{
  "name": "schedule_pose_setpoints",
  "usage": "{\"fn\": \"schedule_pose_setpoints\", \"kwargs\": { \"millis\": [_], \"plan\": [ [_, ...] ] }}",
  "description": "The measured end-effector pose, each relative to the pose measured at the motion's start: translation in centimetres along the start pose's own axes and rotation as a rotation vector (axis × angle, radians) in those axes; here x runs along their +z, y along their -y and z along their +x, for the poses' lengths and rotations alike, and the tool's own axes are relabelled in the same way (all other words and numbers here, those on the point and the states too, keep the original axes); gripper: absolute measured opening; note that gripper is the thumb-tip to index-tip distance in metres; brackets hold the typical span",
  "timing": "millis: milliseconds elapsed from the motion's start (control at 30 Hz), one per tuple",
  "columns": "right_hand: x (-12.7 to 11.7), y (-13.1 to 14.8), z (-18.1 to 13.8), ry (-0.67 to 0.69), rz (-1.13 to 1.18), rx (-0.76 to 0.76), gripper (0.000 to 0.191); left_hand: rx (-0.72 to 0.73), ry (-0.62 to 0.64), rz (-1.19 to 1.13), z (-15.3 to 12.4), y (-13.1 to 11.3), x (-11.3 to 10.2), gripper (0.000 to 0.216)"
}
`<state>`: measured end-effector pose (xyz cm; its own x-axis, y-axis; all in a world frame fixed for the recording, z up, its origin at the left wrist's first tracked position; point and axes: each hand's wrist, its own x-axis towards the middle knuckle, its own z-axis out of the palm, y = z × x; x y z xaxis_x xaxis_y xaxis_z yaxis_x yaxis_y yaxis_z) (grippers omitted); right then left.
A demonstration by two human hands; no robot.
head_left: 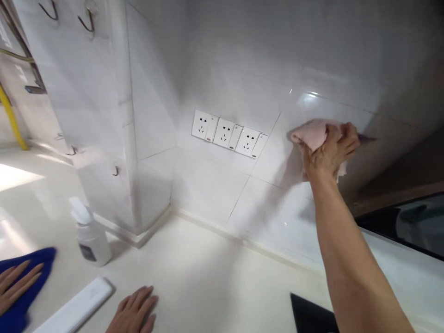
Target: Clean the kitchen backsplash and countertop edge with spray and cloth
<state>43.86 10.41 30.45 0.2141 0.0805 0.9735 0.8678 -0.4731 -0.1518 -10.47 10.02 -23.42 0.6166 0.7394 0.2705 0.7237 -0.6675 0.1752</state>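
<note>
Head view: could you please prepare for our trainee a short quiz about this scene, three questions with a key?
1. Fill in the colour: the wearer's right hand holds a ____ cloth against the wall.
2. True or false: the wearer's left hand holds the spray bottle.
3. How many socket plates are in the row on the wall?

Key:
1. Pink.
2. False; that hand rests on the counter.
3. Three.
</note>
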Motion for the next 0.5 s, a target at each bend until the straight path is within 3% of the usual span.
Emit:
{"fn": "schedule_pose_setpoints", "kwargs": {
  "millis": [67,133,167,233,267,300,400,500],
  "plan": [
    [1.3,1.5,-0.3,-0.022,-0.012,0.086,0.073,0.012,-0.009,0.001,-0.1,0.0,-0.1,0.038],
    [2.8,2.7,-4.8,0.048,0.047,0.121,0.077,0.031,-0.039,0.003,-0.2,0.1,0.0,0.037],
    [3.4,3.3,-8.1,0.144,0.093,0.118,0.074,0.046,-0.064,0.004,-0.1,0.2,0.1,0.036],
    [4.3,4.2,-16.0,0.467,0.246,0.153,0.049,0.092,-0.124,0.002,0.1,0.2,-0.1,0.035],
    [4.4,4.7,-20.0,0.650,0.347,0.187,0.048,0.115,-0.150,-0.004,0.2,0.2,-0.3,0.034],
    [4.2,5.2,-23.7,0.746,0.394,0.201,0.045,0.135,-0.169,-0.011,0.4,0.0,-0.5,0.033],
    [1.8,6.5,-32.6,0.972,0.527,0.295,0.040,0.146,-0.168,-0.044,0.9,-0.5,-1.5,0.032],
    [-3.1,7.0,-38.0,1.016,0.546,0.519,0.042,0.123,-0.145,-0.106,1.1,-0.8,-2.3,0.031]
  ]
}}
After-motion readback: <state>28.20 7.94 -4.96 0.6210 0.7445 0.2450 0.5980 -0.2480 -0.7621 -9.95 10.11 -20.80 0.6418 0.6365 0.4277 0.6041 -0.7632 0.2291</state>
